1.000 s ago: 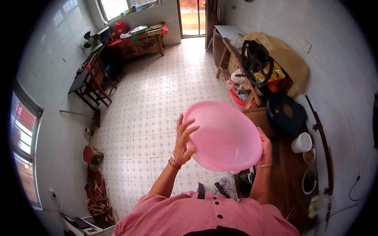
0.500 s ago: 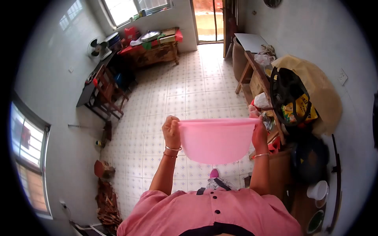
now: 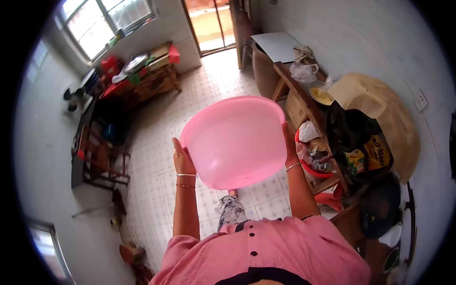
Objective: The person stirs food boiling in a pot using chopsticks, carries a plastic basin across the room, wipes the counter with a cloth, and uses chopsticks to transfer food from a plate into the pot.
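A pink plastic basin (image 3: 237, 142) is up in front of my chest, tilted, its rounded rim arching along the far side. On its left edge sits my left hand (image 3: 183, 159), thumb pointing up and palm against the wall, the other fingers hidden behind the plastic. My right hand (image 3: 289, 146) grips the opposite edge and is partly covered by the basin. Both hands are closed on it. The basin looks slightly see-through, and nothing can be made out in it.
Along the right wall stand a wooden rack (image 3: 304, 102), a black bag (image 3: 356, 142) and a red tub (image 3: 320, 173) of bagged items. At the left are a wooden chair (image 3: 97, 154) and a low table (image 3: 147, 76). An open doorway (image 3: 211, 23) lies ahead over the tiled floor (image 3: 156, 142).
The basin has tipped and risen in view, from a side-on look to a broad oval. Both hands have shifted up and left with it, and the room view has turned rightward.
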`<state>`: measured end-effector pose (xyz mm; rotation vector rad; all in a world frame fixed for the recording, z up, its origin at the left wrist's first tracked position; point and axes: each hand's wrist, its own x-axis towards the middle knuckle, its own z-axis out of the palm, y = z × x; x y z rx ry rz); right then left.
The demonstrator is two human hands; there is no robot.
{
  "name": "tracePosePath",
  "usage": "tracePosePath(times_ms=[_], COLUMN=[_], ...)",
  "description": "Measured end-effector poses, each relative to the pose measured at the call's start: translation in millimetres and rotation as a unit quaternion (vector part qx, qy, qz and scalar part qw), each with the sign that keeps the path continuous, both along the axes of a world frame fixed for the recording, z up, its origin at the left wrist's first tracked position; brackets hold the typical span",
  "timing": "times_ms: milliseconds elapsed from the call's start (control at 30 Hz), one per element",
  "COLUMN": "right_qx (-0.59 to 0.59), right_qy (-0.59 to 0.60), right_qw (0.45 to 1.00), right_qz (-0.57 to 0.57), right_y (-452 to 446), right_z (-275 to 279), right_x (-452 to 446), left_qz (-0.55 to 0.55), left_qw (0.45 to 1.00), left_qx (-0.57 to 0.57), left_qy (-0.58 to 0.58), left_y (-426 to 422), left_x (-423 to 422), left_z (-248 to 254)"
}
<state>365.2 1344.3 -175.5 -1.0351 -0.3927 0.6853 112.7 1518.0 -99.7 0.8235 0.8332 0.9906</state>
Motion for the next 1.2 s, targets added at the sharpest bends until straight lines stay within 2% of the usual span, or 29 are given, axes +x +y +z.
tracePosePath(times_ms=[133,200,267,300,367,533,600,667,733,767,800,833,867,900,933,1000,1033,1067,1100,1133,1200], right_qx=[0.004,0.005,-0.053,-0.056,-0.054,-0.03,-0.028,-0.026,-0.017,-0.133,-0.249,-0.255,-0.204,-0.139,-0.137,-0.246,-0.257,-0.155,-0.04,-0.04,-0.117], right_qy=[-0.007,0.003,-0.02,-0.019,-0.014,-0.018,0.042,0.038,0.033,-0.158,-0.332,-0.321,-0.177,-0.035,-0.03,-0.268,-0.258,-0.093,0.07,0.071,0.166], right_qw=[0.997,0.995,0.987,0.985,0.978,0.969,0.965,0.965,0.967,0.933,0.85,0.853,0.916,0.952,0.951,0.876,0.874,0.93,0.946,0.941,0.886], right_qz=[-0.08,-0.099,-0.151,-0.162,-0.2,-0.243,-0.257,-0.257,-0.253,-0.296,-0.324,-0.323,-0.296,-0.269,-0.276,-0.317,-0.321,-0.321,-0.314,-0.33,-0.416], right_y=[72.0,99.3,122.6,129.4,135.8,145.3,152.1,162.1,176.4,181.8,187.4,188.9,192.0,202.1,212.4,224.2,229.8,239.9,251.0,259.3,272.4], right_z=[10.9,16.9,7.2,2.2,-12.0,-18.4,-11.3,8.7,4.7,-10.4,-18.7,-27.6,-36.4,-38.7,-44.4,-62.8,-68.7,-74.0,-77.2,-81.7,-96.2], right_x=[46.9,74.7,111.4,126.6,147.9,214.1,238.9,264.9,311.4,342.7,365.4,382.8,401.5,431.3,458.8,493.0,502.0,514.2,532.1,548.1,569.2], left_qz=[-0.075,-0.127,-0.165,-0.175,-0.229,-0.273,-0.305,-0.314,-0.367,-0.319,-0.321,-0.334,-0.347,-0.335,-0.342,-0.369,-0.385,-0.403,-0.396,-0.391,-0.415], left_qw=[0.995,0.989,0.979,0.977,0.969,0.961,0.952,0.949,0.921,0.942,0.941,0.935,0.928,0.932,0.929,0.919,0.914,0.91,0.913,0.915,0.903], left_qx=[-0.021,-0.02,-0.028,-0.033,0.066,0.01,-0.024,-0.021,0.018,-0.048,-0.046,-0.067,-0.088,-0.086,-0.083,-0.064,-0.064,-0.057,-0.052,-0.046,-0.052], left_qy=[-0.063,-0.072,-0.115,-0.114,-0.066,-0.044,0.02,0.037,0.132,0.09,0.095,0.099,0.101,0.113,0.118,0.123,0.114,0.079,0.086,0.092,0.096], left_y=[103.2,144.1,173.5,192.3,229.5,266.9,278.2,292.1,313.7,314.8,324.4,332.9,341.2,355.2,366.8,379.9,385.3,394.4,394.9,395.2,402.2], left_x=[66.2,99.7,141.0,161.7,201.8,325.8,374.4,420.5,471.2,500.7,529.6,551.7,569.2,596.2,621.2,656.4,671.0,689.1,707.9,725.3,762.4], left_z=[-19.8,-9.1,6.9,-1.1,-33.0,-60.1,-70.4,-84.2,-96.4,-103.4,-102.7,-104.1,-106.6,-117.4,-117.4,-126.5,-126.2,-137.4,-131.1,-124.3,-133.5])
